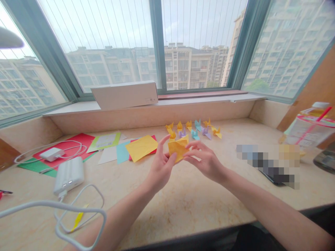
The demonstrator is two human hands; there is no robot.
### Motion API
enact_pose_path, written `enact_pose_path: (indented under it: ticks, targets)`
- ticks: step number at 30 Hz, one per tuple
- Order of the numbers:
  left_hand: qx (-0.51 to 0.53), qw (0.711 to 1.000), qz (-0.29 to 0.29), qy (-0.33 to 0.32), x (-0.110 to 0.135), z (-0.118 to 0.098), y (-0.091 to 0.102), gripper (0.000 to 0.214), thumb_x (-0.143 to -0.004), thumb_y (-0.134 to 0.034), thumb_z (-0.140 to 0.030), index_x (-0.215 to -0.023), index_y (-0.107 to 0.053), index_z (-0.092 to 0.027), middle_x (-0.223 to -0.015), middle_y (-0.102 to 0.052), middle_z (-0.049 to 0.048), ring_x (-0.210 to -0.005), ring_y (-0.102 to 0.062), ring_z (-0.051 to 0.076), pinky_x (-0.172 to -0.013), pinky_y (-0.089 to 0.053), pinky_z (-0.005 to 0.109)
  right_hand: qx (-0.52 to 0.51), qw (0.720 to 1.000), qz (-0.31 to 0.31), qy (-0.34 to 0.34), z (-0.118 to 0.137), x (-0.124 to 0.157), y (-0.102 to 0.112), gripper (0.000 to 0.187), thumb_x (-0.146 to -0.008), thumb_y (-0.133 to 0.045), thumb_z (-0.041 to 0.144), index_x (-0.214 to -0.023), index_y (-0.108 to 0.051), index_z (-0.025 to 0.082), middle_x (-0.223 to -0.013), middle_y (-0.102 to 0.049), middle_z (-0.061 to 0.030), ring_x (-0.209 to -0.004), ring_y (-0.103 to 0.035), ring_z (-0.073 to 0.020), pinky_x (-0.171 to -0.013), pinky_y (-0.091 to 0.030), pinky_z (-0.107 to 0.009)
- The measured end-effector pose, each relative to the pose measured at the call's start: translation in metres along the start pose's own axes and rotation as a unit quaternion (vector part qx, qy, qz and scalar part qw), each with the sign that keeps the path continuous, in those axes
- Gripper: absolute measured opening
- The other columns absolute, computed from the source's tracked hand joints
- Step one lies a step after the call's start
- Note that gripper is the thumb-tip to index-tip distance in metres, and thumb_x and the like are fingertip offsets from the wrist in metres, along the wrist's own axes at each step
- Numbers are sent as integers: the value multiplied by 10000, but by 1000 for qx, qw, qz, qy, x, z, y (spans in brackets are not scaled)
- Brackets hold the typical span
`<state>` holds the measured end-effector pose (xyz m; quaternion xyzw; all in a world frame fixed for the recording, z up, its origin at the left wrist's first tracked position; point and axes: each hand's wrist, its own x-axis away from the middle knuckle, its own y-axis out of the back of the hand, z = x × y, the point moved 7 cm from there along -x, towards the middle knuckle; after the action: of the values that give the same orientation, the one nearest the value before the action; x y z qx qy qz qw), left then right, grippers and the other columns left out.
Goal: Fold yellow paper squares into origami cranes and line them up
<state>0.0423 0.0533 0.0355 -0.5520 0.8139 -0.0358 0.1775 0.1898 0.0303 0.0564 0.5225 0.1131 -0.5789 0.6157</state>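
Observation:
A folded piece of yellow origami paper (178, 148) is held up above the counter between both hands. My left hand (162, 164) grips its left and lower side, thumb across the front and index finger raised behind. At its right edge, my right hand (205, 160) pinches the paper with thumb and fingers. Just beyond stand several small paper cranes (195, 134) in yellow, blue and purple, set in rough rows. To the left lies a flat yellow sheet (141, 148) over a red one, beside a light blue sheet (123, 152).
At left, a white power bank (69, 174) with looping white cables (102, 219) sits near red (83, 141) and green sheets and a charger plug (52, 154). A white box (125, 96) stands on the windowsill. A plastic cup (309, 130) with a straw is at right, past a blurred-out dark object.

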Motion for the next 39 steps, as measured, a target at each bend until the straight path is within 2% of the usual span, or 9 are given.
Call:
enact_pose_path:
  ticks: [6,9,15,17,19,21,23,32,39]
  targets:
    - [8,998,59,5,6,-1,-10,733,-916,-653,-334,-1508,-221,-313,-1126,-742,55,-1076,-692,207,-1029,-494,431,-29,995,-64,-65,-6,-3,9,102,-880,-706,319,-854,-696,221,-1166,-603,-105,-945,-637,-223,-815,-555,-396]
    - [20,997,72,0,8,-4,-13,774,-913,-660,-344,-1529,-191,-323,-1193,-721,67,-1131,-669,215,-1046,-483,432,-50,991,-81,-90,-12,-2,9,111,-858,-727,320,-833,-680,223,-1129,-622,-94,-1014,-632,-241,-904,-518,-427]
    - [5,998,50,28,5,5,-9,1006,-830,-771,-307,-1568,-88,-284,-1039,-770,82,-1007,-730,233,-963,-523,420,-124,975,-129,-134,-24,0,10,155,-824,-753,341,-778,-663,223,-972,-639,-64,-975,-631,-233,-859,-525,-392]
    - [6,998,45,40,3,9,-7,955,-833,-768,-310,-1560,-151,-257,-1004,-775,89,-972,-745,256,-938,-538,440,-140,971,-133,-139,-25,0,9,145,-824,-752,344,-800,-672,226,-954,-640,-62,-936,-632,-227,-830,-534,-387]
    - [-6,998,43,49,0,12,-5,761,-844,-753,-316,-1484,-353,-215,-1009,-773,101,-957,-750,270,-929,-549,447,-156,967,-139,-146,-26,1,9,140,-830,-746,352,-824,-675,231,-935,-645,-58,-903,-634,-222,-807,-542,-384]
    - [-32,997,49,54,-1,13,-4,498,-850,-742,-318,-1293,-570,-168,-1028,-767,109,-964,-747,268,-931,-556,427,-175,961,-147,-158,-28,2,8,136,-840,-736,355,-850,-673,235,-907,-651,-48,-855,-634,-210,-783,-546,-377]
    - [-52,995,58,59,-2,14,-4,336,-859,-725,-323,-1137,-662,-146,-1051,-758,109,-961,-745,255,-920,-566,398,-190,955,-152,-172,-30,4,7,133,-846,-729,350,-879,-669,236,-879,-659,-38,-801,-631,-195,-756,-543,-366]
    - [-115,990,59,54,2,10,-6,258,-894,-669,-366,-981,-690,-124,-904,-755,104,-759,-740,200,-729,-591,322,-179,942,-183,-218,-37,8,13,174,-838,-732,338,-952,-665,224,-766,-631,2,-637,-546,-141,-596,-462,-287]
    - [-93,992,52,66,-1,13,-2,285,-914,-640,-388,-978,-673,-112,-947,-750,114,-739,-736,186,-689,-576,291,-184,947,-170,-201,-33,6,14,188,-866,-709,354,-998,-663,229,-850,-655,-16,-696,-575,-148,-660,-494,-305]
